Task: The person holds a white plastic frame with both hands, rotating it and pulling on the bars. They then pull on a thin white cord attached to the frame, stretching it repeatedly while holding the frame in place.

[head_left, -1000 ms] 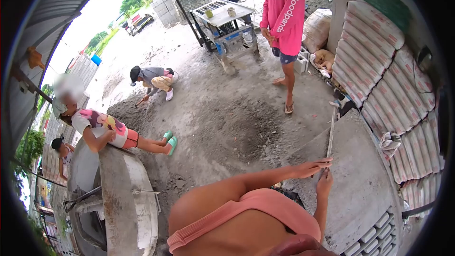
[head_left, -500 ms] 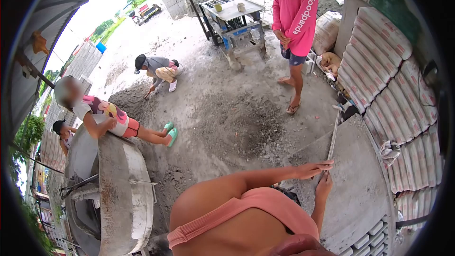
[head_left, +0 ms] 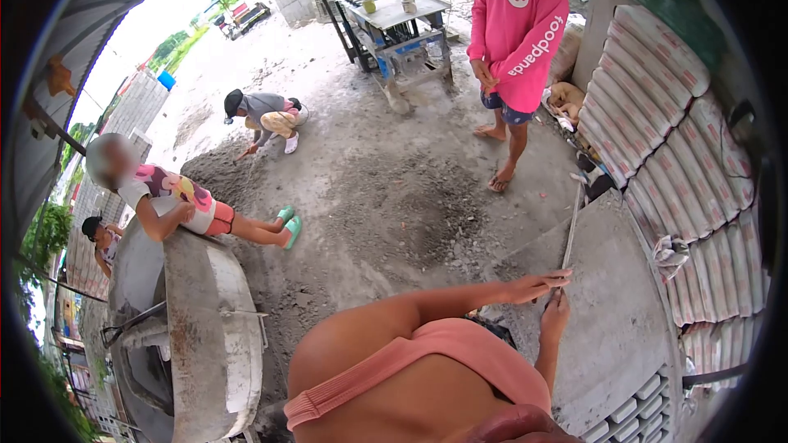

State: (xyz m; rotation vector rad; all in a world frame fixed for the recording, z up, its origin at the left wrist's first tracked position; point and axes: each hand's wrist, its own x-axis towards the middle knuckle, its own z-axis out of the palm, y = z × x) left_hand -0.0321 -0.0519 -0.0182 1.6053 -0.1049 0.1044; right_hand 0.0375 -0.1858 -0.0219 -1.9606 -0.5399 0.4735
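My left hand [head_left: 538, 286] is wrapped round the near end of a long, thin, pale pole [head_left: 573, 226]. Just below it, my right hand [head_left: 556, 316] is closed on the same end. The pole runs away from me over the edge of a grey slab [head_left: 611, 279]. Its far end lies near a small dark and white object that I cannot make out. The fingers partly cover the gripped end.
On the left stands a mixer drum [head_left: 209, 336], with a person [head_left: 180, 197] leaning on it. Someone crouches by a sand pile [head_left: 217, 172]. A person in a pink shirt [head_left: 521, 29] stands ahead. Stacked cement bags [head_left: 648, 98] line the right, near hollow blocks [head_left: 636, 410].
The view has shifted slightly, so most things sit a little further left. Both hands keep their hold on the pole. The person in pink has turned or shifted a little.
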